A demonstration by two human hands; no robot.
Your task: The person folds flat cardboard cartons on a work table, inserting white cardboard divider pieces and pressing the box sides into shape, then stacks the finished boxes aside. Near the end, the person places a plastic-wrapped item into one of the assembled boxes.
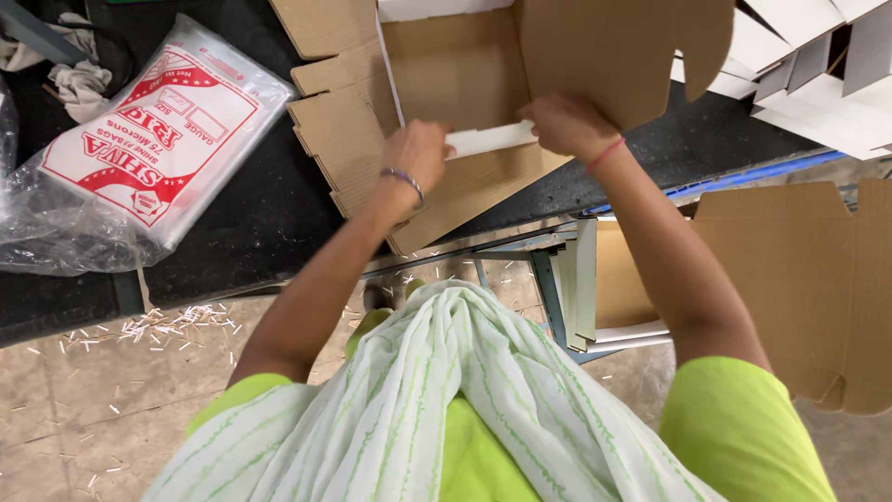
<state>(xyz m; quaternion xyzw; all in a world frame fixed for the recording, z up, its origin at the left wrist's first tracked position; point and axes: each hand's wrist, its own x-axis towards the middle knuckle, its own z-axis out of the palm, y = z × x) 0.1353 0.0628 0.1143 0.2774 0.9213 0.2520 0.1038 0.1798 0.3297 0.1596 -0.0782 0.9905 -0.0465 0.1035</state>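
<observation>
A half-folded brown corrugated cardboard box [465, 84] is lying on the black worktable [269, 232], and a narrow white card strip [491, 139] is spanning its open side. The left hand [418, 153] is curling shut around one end, the right hand [569, 124] pinching the other. Keeping the strip level and both grips even would likely seat it squarely.

Single head-worn camera, looking steeply down from above the person's own chest, close over both forearms, facing the dark tabletop [279, 214] edge, floor [84, 409] beneath
</observation>
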